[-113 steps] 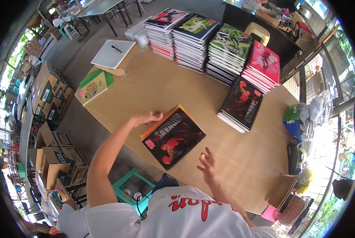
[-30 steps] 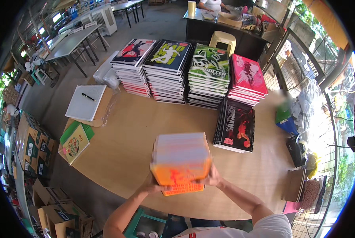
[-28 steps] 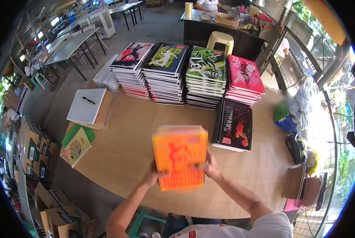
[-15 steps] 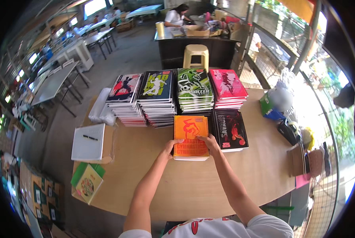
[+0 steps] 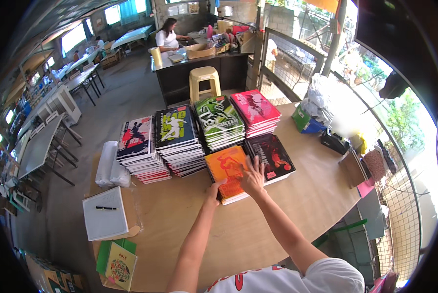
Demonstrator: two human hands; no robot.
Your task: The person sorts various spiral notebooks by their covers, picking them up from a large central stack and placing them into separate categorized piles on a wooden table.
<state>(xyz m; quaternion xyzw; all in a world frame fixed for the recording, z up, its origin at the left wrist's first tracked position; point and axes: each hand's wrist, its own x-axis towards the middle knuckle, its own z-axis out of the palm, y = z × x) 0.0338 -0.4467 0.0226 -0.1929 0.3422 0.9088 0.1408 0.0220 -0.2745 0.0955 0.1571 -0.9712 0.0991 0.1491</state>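
Near-left corner: a cream notepad with a round printed design is lying over a green folder on the tan wooden tabletop.
Left edge: a flat white rectangular tray is carrying a black pen.
Left hand: the left hand is half curling at the orange stack's near-left corner, thumb on the cover; its other fingers are mostly hiding, so whether it is gripping cannot be told.
Right hand: the right hand is opening wide, fingers fanning over the cover's right side and reaching toward the black stack; it is no longer clasping the side, as it was half a second ago.
Orange stack: the orange-covered stack of spiral-bound notebooks is resting mid-tabletop, whereas a second ago both hands were holding it up, nearer the body. The work now seems to be steadying rather than carrying.
Black stack: a low stack of black notebooks with a red figure is sitting just right of it; the hand is partly hiding the gap.
Far edge: taller notebook stacks, white-and-navy, navy-and-lime, green and pink, are standing side by side.
Beyond: a pale yellow plastic stool is standing before a dark desk.
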